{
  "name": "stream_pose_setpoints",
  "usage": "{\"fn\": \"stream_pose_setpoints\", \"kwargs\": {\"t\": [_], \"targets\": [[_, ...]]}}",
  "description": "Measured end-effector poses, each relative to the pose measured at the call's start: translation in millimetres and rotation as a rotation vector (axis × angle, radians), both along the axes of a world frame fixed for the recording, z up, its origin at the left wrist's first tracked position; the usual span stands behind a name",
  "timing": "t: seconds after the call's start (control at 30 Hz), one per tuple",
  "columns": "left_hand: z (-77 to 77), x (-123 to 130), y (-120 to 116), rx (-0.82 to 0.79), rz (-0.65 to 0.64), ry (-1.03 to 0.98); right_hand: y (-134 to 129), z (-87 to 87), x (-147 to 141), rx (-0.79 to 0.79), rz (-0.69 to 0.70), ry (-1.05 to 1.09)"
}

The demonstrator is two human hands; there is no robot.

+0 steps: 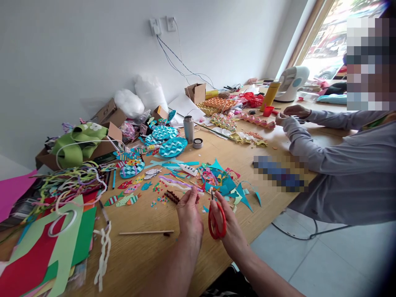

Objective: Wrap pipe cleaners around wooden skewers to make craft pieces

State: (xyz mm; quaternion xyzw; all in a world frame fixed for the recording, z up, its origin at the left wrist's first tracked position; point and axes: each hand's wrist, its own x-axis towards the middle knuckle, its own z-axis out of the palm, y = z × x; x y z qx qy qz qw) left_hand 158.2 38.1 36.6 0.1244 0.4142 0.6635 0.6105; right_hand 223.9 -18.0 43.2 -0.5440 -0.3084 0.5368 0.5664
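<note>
Red-handled scissors (217,221) are in my right hand (230,225), blades pointing up and away over the table. My left hand (190,214) is closed in a pinch just left of the blades; whatever its fingertips hold is too small to make out. Beyond both hands lies a heap of blue and pink paper scraps (216,177), with a white glue bottle (187,169) at its left. A dark brown fuzzy strip (172,196) rests beside my left hand. Colourful paper fish (125,199) and tiny paper dots (159,201) are spread further left.
A wooden stick (145,233) lies at front left. Coloured paper sheets (71,247) and pipe cleaners (77,181) cover the left side. Behind stand a steel flask (188,130) and wavy blue paper discs (173,147). At right, another person's hands (291,115) work near a red cup (268,110).
</note>
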Motion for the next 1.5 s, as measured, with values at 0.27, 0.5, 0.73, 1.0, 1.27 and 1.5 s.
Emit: {"fn": "stream_pose_setpoints", "kwargs": {"t": [0.27, 0.5, 0.73, 1.0, 1.27, 1.5], "targets": [[18.4, -35, 6, 0.036, 0.002, -0.015, 5, -7.9, 55, -0.018, 0.392, -0.388], [27.8, -68, 0, 0.037, 0.001, -0.030, 3, -3.5, 82, 0.030, 0.551, -1.352], [35.7, -104, -9, 0.036, 0.071, -0.007, 0, -3.3, 76, 0.123, 0.656, -1.414], [33.7, -138, -16, 0.030, 0.126, 0.000, 10, -6.0, 73, 0.153, 0.347, -1.304], [22.2, -149, -15, 0.002, 0.160, -0.041, 26, 0.3, 88, 0.086, 0.444, -1.606], [18.4, -153, -13, -0.024, 0.164, -0.048, 21, 0.5, 92, 0.022, 0.526, -1.654]]}}
